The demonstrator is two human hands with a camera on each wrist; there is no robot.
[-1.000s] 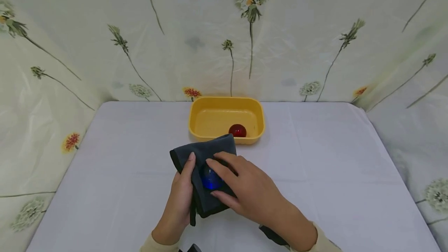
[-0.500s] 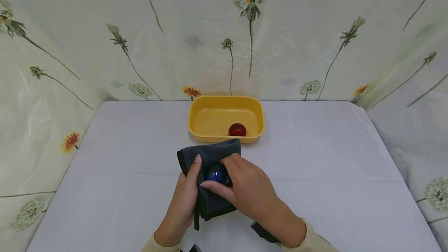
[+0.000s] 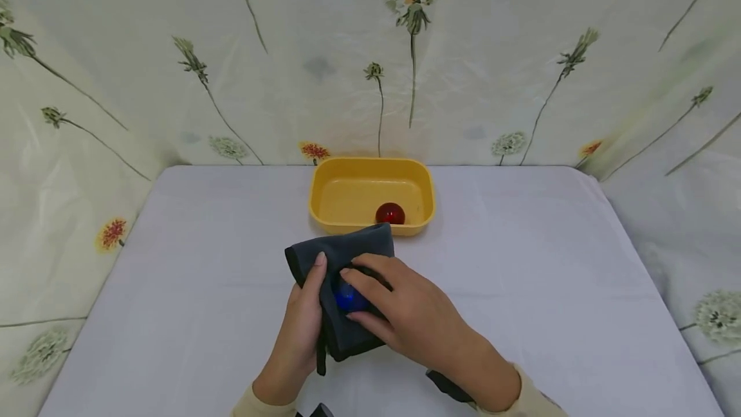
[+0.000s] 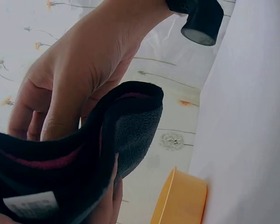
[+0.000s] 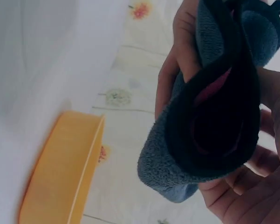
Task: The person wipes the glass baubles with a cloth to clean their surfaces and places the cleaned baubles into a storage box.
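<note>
A dark grey-blue cloth (image 3: 359,243) with black edging is folded over my left hand (image 3: 298,330), which grips it with the thumb on top. On the cloth sits a shiny blue ball (image 3: 350,300), partly covered by fingers. My right hand (image 3: 419,314) holds the ball from the right, fingers curled over its top and thumb at its near side. The left wrist view shows the cloth's folds with a pink inner side and a white label (image 4: 31,205). In the right wrist view the folded cloth (image 5: 153,154) hides the ball.
Behind the hands stands a yellow rectangular tub (image 3: 324,211) with a shiny red ball (image 3: 390,213) inside, near its front right. White cloth (image 3: 521,262) covers the table. A flower-printed sheet (image 3: 475,50) hangs around the back and sides.
Cloth and ball dipped slightly right and nearer half a second ago, then came back left. The right fingers have shifted over the ball, and now more of it is covered than half a second ago.
</note>
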